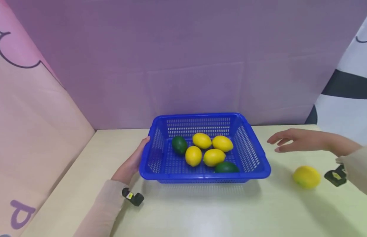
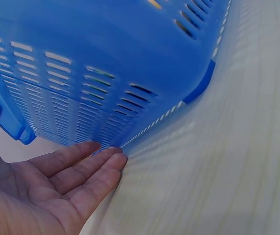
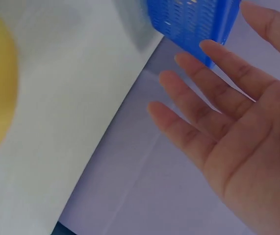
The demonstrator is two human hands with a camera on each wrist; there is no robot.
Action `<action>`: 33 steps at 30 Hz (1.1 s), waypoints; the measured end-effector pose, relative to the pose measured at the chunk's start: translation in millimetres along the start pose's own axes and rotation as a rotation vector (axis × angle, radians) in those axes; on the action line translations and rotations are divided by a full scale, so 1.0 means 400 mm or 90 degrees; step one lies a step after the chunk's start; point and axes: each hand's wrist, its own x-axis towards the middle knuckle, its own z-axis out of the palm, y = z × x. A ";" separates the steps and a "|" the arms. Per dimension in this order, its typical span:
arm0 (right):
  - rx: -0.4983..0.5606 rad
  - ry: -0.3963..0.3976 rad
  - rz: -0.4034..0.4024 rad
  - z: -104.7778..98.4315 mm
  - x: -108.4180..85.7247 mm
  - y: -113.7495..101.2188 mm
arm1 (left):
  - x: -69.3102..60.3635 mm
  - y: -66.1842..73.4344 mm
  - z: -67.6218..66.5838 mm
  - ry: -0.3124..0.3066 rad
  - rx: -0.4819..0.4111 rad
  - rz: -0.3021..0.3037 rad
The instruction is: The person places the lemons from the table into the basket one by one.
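Observation:
The blue plastic basket [image 1: 205,176] stands on the table with yellow lemons [image 1: 214,157] and dark green avocado-like fruits [image 1: 179,145] inside. My left hand [image 1: 134,161] is at the basket's left side. Seen from the left wrist, the fingers [image 2: 88,174] are extended and touch the slotted wall [image 2: 71,93] low down; the thumb's tip is hidden by the rim. Over the table to the right of the basket, my right hand [image 1: 305,140] hovers with nothing in it, fingers [image 3: 191,129] spread and loosely extended. A single lemon [image 1: 306,177] lies below and nearer than that hand.
A pale wooden table [image 1: 201,210] holds everything. Purple cloth [image 1: 195,65] rises behind its back edge, and a printed sheet [image 1: 32,108] borders the left. Dark camera mounts [image 1: 133,197] are strapped at both wrists.

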 end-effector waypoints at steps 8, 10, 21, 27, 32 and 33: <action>-0.003 0.013 -0.038 0.033 -0.025 0.055 | 0.001 -0.001 -0.001 0.002 0.003 0.002; -0.010 0.024 -0.055 0.042 -0.036 0.073 | 0.001 0.000 0.000 -0.001 0.000 0.006; -0.043 0.049 -0.024 0.106 -0.092 0.157 | 0.003 0.001 0.003 -0.003 -0.017 0.010; -0.051 0.104 -0.046 0.133 -0.112 0.199 | 0.005 0.001 0.004 0.006 -0.018 0.003; -0.093 0.126 -0.057 0.153 -0.117 0.226 | 0.006 0.001 0.003 0.011 -0.017 0.003; -0.093 0.128 -0.053 0.158 -0.118 0.231 | 0.005 0.001 0.002 0.013 -0.017 0.002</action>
